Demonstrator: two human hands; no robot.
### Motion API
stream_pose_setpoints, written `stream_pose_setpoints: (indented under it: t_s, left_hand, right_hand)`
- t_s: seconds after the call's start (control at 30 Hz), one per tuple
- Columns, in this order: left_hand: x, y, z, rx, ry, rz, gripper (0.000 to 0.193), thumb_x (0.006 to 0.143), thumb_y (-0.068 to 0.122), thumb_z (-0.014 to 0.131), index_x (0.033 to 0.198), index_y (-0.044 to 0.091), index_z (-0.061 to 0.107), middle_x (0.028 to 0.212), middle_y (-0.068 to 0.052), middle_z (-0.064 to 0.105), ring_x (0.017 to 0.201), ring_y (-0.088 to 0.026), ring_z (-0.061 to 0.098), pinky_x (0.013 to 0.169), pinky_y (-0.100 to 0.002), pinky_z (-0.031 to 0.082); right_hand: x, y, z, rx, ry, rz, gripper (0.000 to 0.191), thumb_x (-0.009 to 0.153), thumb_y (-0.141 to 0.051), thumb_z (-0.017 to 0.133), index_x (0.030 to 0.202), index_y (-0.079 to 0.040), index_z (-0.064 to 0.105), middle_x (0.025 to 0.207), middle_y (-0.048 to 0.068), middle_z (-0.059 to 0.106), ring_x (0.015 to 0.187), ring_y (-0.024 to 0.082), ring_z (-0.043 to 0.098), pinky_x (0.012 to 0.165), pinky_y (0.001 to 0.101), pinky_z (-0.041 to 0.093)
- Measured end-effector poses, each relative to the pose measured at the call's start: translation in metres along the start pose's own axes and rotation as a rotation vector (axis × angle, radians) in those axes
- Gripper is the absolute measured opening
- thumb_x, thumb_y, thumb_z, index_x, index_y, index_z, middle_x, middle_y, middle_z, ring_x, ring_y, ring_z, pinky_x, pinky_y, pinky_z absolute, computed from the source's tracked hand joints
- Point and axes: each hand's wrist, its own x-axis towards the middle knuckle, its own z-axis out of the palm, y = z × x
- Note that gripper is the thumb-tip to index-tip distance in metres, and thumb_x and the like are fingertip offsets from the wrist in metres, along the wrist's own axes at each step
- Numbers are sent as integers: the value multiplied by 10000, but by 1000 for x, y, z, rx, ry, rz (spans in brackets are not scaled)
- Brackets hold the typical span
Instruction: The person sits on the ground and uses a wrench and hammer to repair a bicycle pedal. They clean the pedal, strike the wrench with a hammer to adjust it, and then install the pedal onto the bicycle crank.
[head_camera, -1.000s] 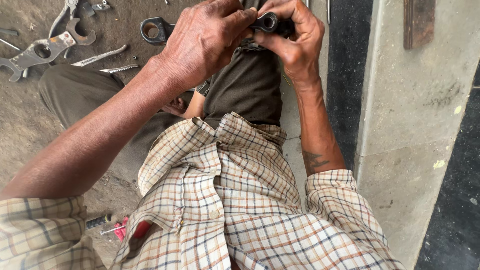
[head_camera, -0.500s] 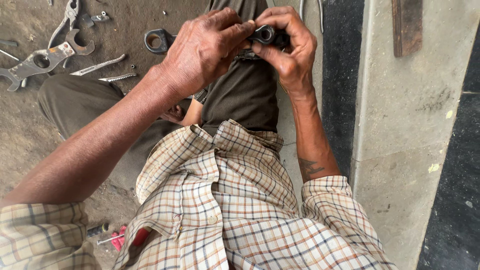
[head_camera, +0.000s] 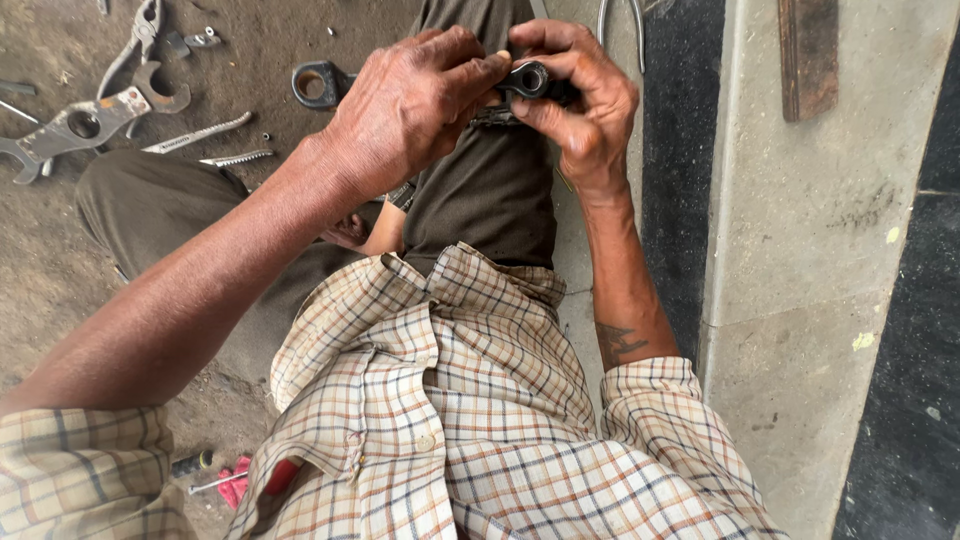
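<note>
So we're looking straight down at our own lap here, sitting on the dirt floor (head_camera: 60, 270) with knees up. Both hands are up near the top middle of the frame, pinched together over one small dark metal part (head_camera: 530, 78), a short black piece with a round hole in its end facing us. Our right hand (head_camera: 580, 100) has it wrapped in curled fingers and thumb, closed snug around the body of the part. Our left hand (head_camera: 410, 110) comes in from the left side, fingers bent, with the fingertips (head_camera: 495, 68) pressing right on the part's end, so it's closed on it too. The part sits just above the dark trousers (head_camera: 490, 190), over the raised leg.

Our checked shirt (head_camera: 470, 420) fills the lower middle of the frame.

Scattered on the floor in the upper left: a dark metal ring piece (head_camera: 318, 82) just left of our left hand, a couple of thin toothed metal strips (head_camera: 200, 133), a big flat grey wrench-like tool (head_camera: 85, 125), and some pliers (head_camera: 140, 35) at the very top. Down at the lower left there's something pink (head_camera: 237, 480) by a small rod. A concrete ledge (head_camera: 800, 300) runs down the right side.
</note>
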Motion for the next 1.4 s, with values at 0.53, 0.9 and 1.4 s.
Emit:
stream_pose_setpoints:
  t_s: [0.53, 0.9, 1.4]
  left_hand:
    - [5, -1, -1, 9, -25, -5, 451, 933, 122, 758, 1354, -3, 654, 1142, -115, 665, 1069, -300, 657, 855, -409, 568]
    - [4, 2, 3, -15, -63, -13, 386, 982, 111, 756, 1344, 13, 664, 1103, -114, 671, 1005, -285, 664, 834, -409, 572]
    - [8, 29, 18, 16, 20, -263, 351, 1000, 128, 715, 1312, -23, 662, 977, -168, 686, 804, -311, 675, 634, -425, 559]
  right_hand:
    - [6, -1, 6, 112, 72, 34, 249, 899, -17, 897, 1004, -92, 685, 1130, 44, 718, 981, 123, 684, 908, 288, 601]
    - [-1, 6, -2, 12, 47, -40, 174, 887, -77, 847, 997, -41, 718, 1093, 69, 731, 1016, 167, 696, 896, 308, 590]
    - [0, -7, 17, -102, 214, -32, 165, 844, 37, 794, 917, -43, 669, 1028, 44, 690, 920, 133, 637, 837, 291, 579]
